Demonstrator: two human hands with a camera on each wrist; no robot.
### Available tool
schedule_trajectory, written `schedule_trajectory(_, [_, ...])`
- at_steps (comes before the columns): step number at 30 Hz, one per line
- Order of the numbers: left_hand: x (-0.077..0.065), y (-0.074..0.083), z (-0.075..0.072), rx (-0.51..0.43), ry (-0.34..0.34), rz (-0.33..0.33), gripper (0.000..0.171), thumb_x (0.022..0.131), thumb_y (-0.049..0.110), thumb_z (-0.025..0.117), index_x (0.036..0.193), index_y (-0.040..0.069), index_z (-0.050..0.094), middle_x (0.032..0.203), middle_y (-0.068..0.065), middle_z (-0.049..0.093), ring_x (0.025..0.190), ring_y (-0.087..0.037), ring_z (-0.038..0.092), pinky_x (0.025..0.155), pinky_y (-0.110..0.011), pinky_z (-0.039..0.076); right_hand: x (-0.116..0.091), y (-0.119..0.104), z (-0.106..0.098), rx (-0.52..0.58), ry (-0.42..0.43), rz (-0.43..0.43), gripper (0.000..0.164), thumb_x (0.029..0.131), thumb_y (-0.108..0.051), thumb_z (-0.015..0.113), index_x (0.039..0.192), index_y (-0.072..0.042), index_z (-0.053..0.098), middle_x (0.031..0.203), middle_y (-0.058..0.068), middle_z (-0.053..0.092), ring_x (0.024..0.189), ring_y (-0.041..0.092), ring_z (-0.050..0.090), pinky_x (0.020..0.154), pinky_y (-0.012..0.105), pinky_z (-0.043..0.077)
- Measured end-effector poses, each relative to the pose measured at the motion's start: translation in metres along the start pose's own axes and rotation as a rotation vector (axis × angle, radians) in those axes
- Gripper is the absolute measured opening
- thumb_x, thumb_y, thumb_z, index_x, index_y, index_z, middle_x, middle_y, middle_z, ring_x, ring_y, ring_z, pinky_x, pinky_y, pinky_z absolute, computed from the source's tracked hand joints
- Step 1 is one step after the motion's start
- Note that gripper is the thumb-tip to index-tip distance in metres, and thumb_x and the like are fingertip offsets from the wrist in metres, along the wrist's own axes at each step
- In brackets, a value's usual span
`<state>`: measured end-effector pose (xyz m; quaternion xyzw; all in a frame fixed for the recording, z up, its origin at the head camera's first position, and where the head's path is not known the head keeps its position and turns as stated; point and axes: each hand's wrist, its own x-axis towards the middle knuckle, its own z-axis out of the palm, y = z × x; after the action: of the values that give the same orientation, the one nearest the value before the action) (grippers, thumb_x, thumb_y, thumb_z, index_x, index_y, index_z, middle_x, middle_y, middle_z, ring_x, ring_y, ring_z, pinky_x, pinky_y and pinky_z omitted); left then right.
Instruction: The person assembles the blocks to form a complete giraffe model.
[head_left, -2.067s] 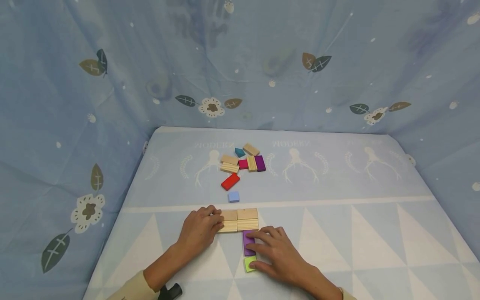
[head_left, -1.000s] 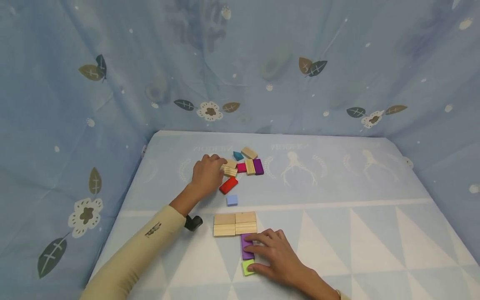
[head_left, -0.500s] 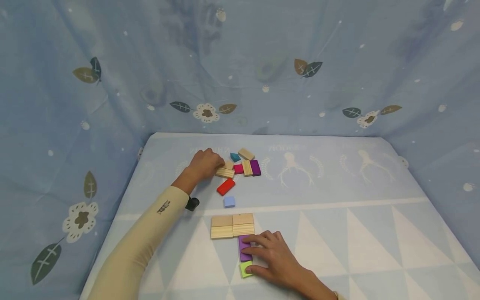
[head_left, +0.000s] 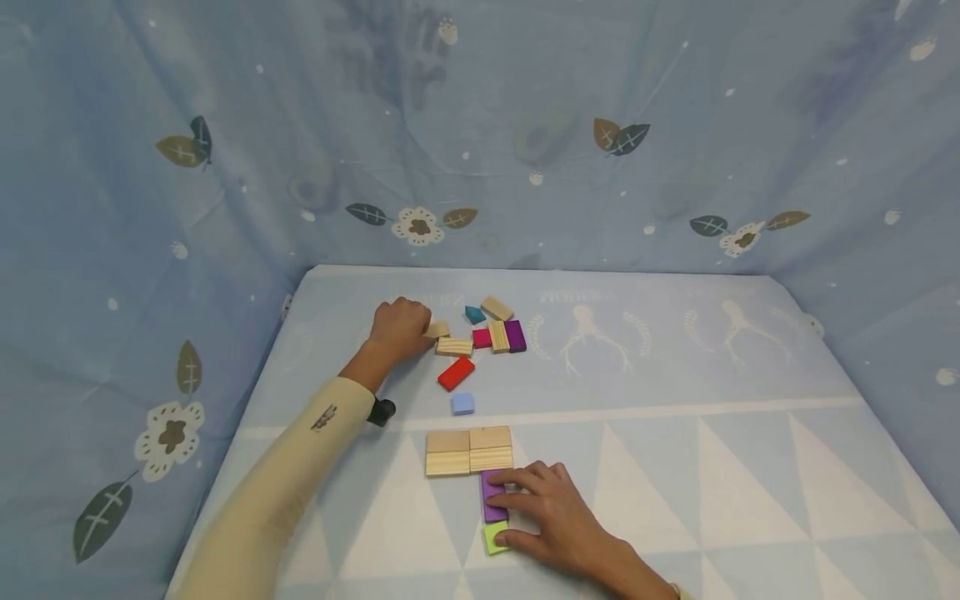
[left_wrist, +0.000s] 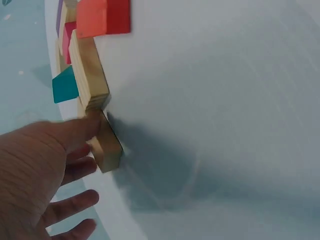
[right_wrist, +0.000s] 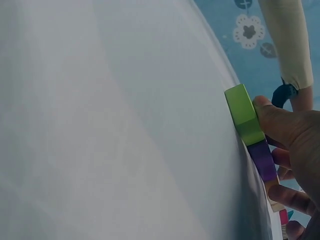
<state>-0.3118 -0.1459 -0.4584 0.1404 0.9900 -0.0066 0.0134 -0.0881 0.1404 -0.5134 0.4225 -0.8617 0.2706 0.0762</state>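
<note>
In the head view my left hand (head_left: 401, 327) is at the far group of blocks. Its thumb and fingers pinch the end of a plain wooden block (left_wrist: 106, 145). Beside it lies another wooden block (head_left: 454, 347). My right hand (head_left: 552, 518) touches a purple block (head_left: 493, 497) with its fingertips, while its thumb rests on a lime green block (right_wrist: 244, 115). The purple block touches the green one at its near end. At its far end sits a row of wooden blocks (head_left: 469, 451), laid flat side by side.
A red block (head_left: 456, 373) and a light blue block (head_left: 462, 404) lie between the far group and the wooden row. A teal pointed block (head_left: 475, 315), a pink block (head_left: 482, 338) and a dark purple block (head_left: 515, 336) are at the back. Patterned curtain surrounds the table.
My left hand has gone from the wooden row to the far blocks, then drawn one wooden block slightly left, away from its neighbour. The right hand has stayed in place.
</note>
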Motion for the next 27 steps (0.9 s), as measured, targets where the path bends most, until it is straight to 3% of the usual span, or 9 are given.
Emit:
schedule_trajectory(5, [0.002,0.003,0.006,-0.144,-0.048,-0.039,0.035,0.089,0.025,0.072,0.121,0.01,0.065,0.106,-0.009,0.068,0.095,-0.025,0.061,0.084,-0.045,0.05,0.001,0.001,0.002,0.016,0.002,-0.011,0.039,0.084,-0.05,0.074,0.116,-0.026,0.073,0.132,-0.012,0.057,0.108,0.009,0.051,0.078,0.028,0.031])
schedule_trajectory(8, [-0.002,0.002,0.003,-0.223,-0.068,-0.084,0.039,0.091,0.021,0.069,0.127,0.007,0.062,0.112,-0.012,0.066,0.096,-0.026,0.06,0.086,-0.044,0.05,0.002,0.001,0.002,0.016,-0.014,-0.022,0.04,0.086,-0.051,0.072,0.117,-0.026,0.073,0.133,-0.012,0.056,0.108,0.009,0.051,0.078,0.028,0.03])
schedule_trajectory(13, [-0.017,-0.002,-0.013,-0.302,-0.029,-0.14,0.046,0.092,0.02,0.063,0.136,0.006,0.056,0.117,-0.017,0.06,0.092,-0.027,0.057,0.081,-0.045,0.051,0.002,0.003,0.001,0.006,-0.014,-0.03,0.04,0.086,-0.051,0.071,0.116,-0.026,0.073,0.133,-0.011,0.056,0.107,0.01,0.051,0.077,0.027,0.03])
schedule_trajectory(19, [-0.048,0.009,-0.03,-0.376,0.011,-0.154,0.045,0.09,0.021,0.063,0.132,0.005,0.06,0.11,-0.017,0.061,0.082,-0.027,0.057,0.067,-0.042,0.05,0.0,0.004,0.001,-0.002,-0.01,-0.021,0.04,0.086,-0.052,0.071,0.116,-0.026,0.073,0.133,-0.01,0.056,0.107,0.01,0.051,0.078,0.028,0.031])
schedule_trajectory(27, [-0.11,0.049,-0.038,-0.491,0.012,-0.147,0.036,0.083,0.019,0.074,0.113,0.0,0.067,0.088,-0.01,0.063,0.068,-0.02,0.056,0.054,-0.03,0.049,-0.001,0.004,0.0,0.01,-0.002,0.0,0.039,0.084,-0.05,0.074,0.115,-0.026,0.073,0.133,-0.012,0.056,0.107,0.009,0.051,0.078,0.029,0.031])
